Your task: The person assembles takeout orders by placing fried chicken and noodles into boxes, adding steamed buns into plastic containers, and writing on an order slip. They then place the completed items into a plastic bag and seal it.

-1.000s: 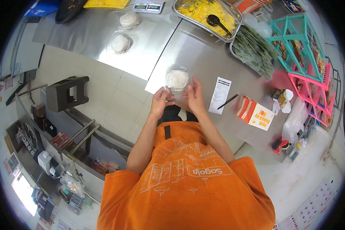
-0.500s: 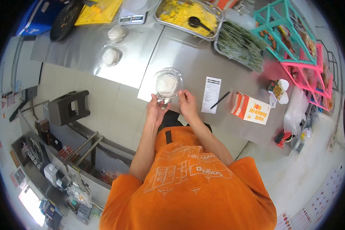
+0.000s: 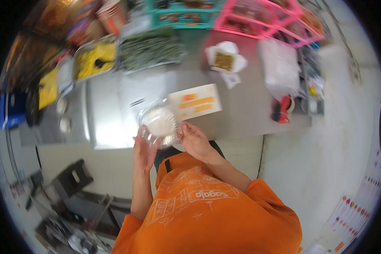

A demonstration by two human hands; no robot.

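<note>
A round, clear plastic container [image 3: 170,140] with a white mound of what looks like rice [image 3: 161,121] inside is held up over the front edge of the metal table. My left hand [image 3: 144,151] grips its near left side, fingers curled round the rim. On the right side, my right hand [image 3: 196,142] pinches the edge between thumb and fingers. Just beyond the container lies a white and orange carton [image 3: 199,102], partly covered by it. A printed paper slip [image 3: 138,104] shows behind its left side. Motion blurs the container, so its lid is unclear.
Trays of yellow food [image 3: 84,63] and long green leaves [image 3: 148,50] stand at the back. Teal [image 3: 182,20] and pink baskets [image 3: 247,26] line the far edge. An opened food box [image 3: 223,62], a white plastic bag [image 3: 279,70] and a red tape dispenser [image 3: 281,111] sit rightward.
My view has turned to the right. Both hands have carried the container rightward along the table, from the left of the paper slip to in front of the carton.
</note>
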